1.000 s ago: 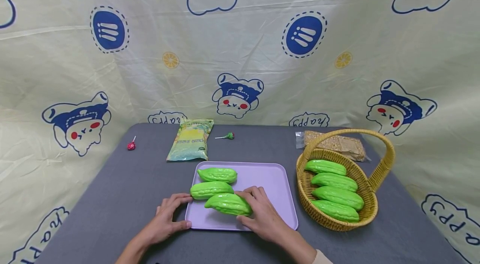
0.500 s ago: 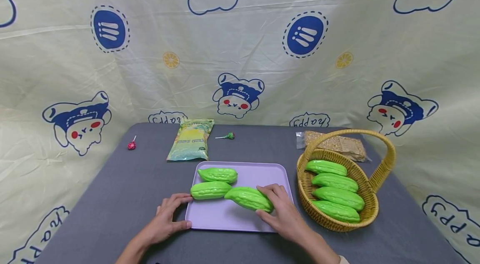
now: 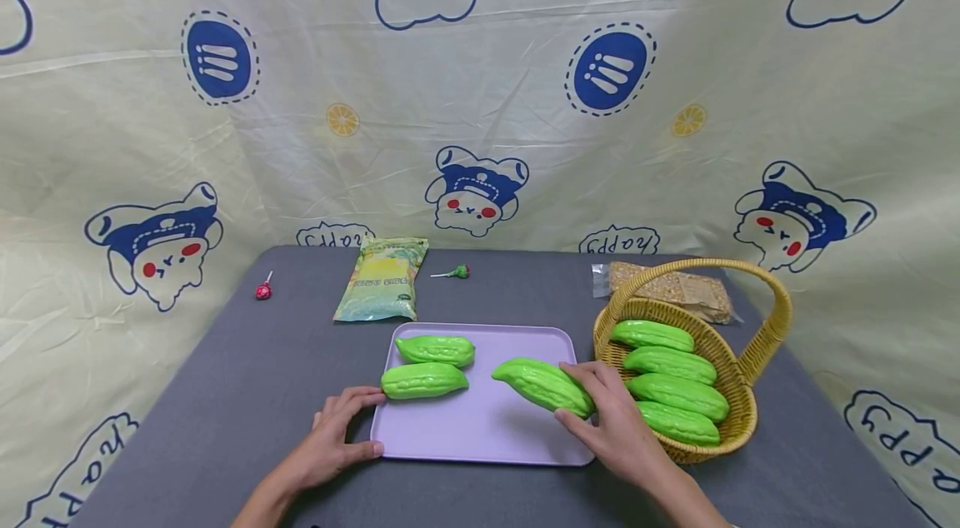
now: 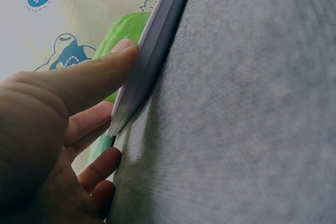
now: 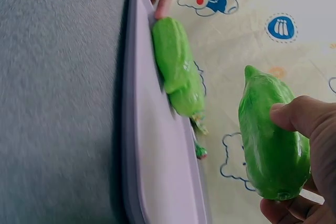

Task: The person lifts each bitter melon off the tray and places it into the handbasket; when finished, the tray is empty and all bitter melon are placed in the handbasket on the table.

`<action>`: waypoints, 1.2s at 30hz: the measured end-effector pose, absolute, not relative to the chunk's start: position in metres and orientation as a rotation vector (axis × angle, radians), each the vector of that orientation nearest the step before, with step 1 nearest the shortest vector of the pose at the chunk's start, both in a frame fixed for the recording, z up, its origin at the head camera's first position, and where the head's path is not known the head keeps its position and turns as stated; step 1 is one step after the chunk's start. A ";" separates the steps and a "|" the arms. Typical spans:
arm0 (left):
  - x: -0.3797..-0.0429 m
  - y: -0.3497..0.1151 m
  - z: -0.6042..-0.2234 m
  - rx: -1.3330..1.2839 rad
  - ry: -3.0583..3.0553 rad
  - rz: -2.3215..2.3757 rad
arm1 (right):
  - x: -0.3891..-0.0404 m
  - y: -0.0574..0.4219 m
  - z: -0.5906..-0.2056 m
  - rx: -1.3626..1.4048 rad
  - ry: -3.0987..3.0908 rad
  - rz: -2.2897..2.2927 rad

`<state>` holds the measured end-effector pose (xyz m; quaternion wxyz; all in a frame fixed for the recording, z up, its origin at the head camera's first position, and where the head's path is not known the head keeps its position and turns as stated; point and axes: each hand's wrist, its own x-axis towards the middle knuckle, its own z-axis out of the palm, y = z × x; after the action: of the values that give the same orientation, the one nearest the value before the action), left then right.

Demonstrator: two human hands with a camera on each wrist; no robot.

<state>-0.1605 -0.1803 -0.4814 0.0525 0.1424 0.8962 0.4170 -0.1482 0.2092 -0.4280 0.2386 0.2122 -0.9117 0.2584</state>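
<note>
Green gourd [image 3: 542, 386] moved toward three o'clock, pinched in right hand [image 3: 617, 426]; left hand [image 3: 330, 436] unmoved, spread, touching tray [image 3: 472, 432] at eight o'clock.

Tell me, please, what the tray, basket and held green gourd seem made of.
Tray: probably satin plastic, given its even colour and moulded rim.
Basket: wicker or imitation, textured, by its woven strands.
Held green gourd: perhaps glossy plastic or foam, from its shiny highlights.

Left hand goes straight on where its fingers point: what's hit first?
First thing for the left hand is the purple tray, at its left rim, which the thumb touches. Past that, probably the nearer green gourd lying there; height clearance is unclear.
</note>
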 end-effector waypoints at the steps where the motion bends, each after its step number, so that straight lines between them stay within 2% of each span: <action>1: -0.160 -0.181 -0.481 0.431 2.724 1.267 | -0.148 0.212 -0.427 0.568 -2.500 0.712; 36: -0.162 -0.180 -0.482 0.426 2.723 1.250 | -0.133 0.301 -0.408 0.248 -2.544 0.608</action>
<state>-0.1617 -0.1801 -0.4816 0.0579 0.1405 0.8983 0.4123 -0.1327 0.3015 -0.4078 0.2541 0.0912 -0.9365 0.2238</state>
